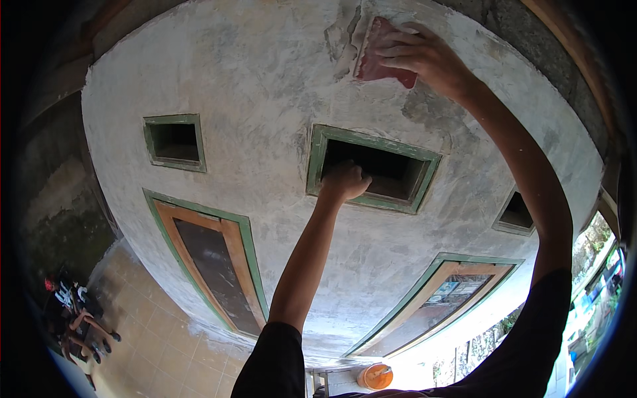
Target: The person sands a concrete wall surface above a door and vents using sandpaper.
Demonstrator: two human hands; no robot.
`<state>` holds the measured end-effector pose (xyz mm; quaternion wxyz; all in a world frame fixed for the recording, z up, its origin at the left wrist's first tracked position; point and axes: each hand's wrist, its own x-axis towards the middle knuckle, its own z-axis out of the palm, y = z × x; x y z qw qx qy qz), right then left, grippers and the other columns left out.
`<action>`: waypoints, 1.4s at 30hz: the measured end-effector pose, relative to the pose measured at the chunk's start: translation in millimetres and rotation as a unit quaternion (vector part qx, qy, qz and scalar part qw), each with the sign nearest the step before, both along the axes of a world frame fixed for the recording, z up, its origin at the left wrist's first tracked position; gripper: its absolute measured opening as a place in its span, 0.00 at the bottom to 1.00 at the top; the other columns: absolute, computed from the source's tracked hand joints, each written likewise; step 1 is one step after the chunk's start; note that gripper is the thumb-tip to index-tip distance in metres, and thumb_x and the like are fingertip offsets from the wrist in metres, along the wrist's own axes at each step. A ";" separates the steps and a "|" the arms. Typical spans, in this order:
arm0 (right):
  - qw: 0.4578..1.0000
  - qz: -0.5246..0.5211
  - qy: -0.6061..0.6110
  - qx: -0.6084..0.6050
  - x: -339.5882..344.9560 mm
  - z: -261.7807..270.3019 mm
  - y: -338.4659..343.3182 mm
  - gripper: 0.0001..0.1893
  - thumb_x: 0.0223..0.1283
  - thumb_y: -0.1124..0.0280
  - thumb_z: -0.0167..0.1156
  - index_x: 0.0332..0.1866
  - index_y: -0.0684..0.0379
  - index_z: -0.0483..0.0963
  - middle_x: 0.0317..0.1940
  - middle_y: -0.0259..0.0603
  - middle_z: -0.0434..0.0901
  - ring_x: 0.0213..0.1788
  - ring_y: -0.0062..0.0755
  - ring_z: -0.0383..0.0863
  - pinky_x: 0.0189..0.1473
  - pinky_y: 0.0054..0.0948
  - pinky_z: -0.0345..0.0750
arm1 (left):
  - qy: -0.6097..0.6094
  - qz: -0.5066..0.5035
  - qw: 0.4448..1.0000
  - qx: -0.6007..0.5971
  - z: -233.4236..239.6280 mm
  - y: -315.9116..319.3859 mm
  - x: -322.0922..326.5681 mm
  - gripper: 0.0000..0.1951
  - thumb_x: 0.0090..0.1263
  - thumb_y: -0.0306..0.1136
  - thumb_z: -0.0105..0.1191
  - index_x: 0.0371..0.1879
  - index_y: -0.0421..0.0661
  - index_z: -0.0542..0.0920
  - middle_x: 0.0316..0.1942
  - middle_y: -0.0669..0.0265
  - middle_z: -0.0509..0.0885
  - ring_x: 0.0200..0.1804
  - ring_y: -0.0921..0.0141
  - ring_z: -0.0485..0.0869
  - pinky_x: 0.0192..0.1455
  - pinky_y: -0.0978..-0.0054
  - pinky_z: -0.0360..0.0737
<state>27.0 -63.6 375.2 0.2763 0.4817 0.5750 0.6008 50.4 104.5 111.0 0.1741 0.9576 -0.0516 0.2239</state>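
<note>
High on the grey plastered wall [259, 64], my right hand [418, 54] presses a dark red flat spreader [380, 54] with its fingers spread over it. The spreader's left edge lies beside a crack in the plaster. My left hand [348, 180] is curled over the lower left part of a green-framed vent opening [423, 186]; its fingertips are partly hidden, and I cannot tell whether they grip the frame. Thin pale residue marks the fingers of my right hand.
Smaller vent openings sit left [202, 144] and right [515, 230]. Below are two wood-framed windows [239, 248] [438, 278]. An orange bucket [375, 378] stands low down. People [82, 318] sit on the tiled floor [149, 328] at lower left.
</note>
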 end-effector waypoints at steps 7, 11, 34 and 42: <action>0.985 0.027 -0.034 0.167 -23.8 45.6 40.4 0.14 0.50 0.77 0.60 0.44 0.56 0.81 0.41 0.41 0.82 0.50 0.37 0.78 0.52 0.40 0.75 | 0.003 0.023 1.000 -0.018 0.0 -2.1 -4.0 0.23 0.68 0.49 0.44 0.43 0.39 0.81 0.50 0.51 0.79 0.55 0.53 0.78 0.59 0.57 0.74; 0.957 -0.136 0.046 0.252 -38.7 54.2 70.2 0.10 0.52 0.75 0.60 0.40 0.61 0.80 0.38 0.48 0.82 0.45 0.42 0.81 0.44 0.43 0.79 | -0.005 0.022 1.000 0.009 0.4 -2.5 -3.3 0.24 0.68 0.50 0.43 0.43 0.39 0.82 0.51 0.50 0.79 0.56 0.53 0.78 0.61 0.58 0.74; 0.997 0.069 -0.039 -0.016 -34.0 39.0 38.8 0.12 0.57 0.72 0.59 0.47 0.56 0.80 0.50 0.40 0.80 0.56 0.38 0.77 0.59 0.36 0.75 | -0.007 0.029 0.999 -0.022 -1.2 -1.3 -4.9 0.26 0.67 0.50 0.43 0.41 0.38 0.84 0.51 0.50 0.81 0.55 0.54 0.79 0.60 0.58 0.76; 0.989 -0.070 -0.132 0.005 11.2 55.8 26.0 0.18 0.56 0.73 0.59 0.54 0.51 0.78 0.60 0.33 0.74 0.66 0.33 0.68 0.68 0.30 0.67 | -0.024 0.007 1.000 0.006 -1.9 1.6 -5.8 0.25 0.68 0.49 0.43 0.43 0.37 0.81 0.49 0.49 0.80 0.54 0.52 0.79 0.59 0.57 0.75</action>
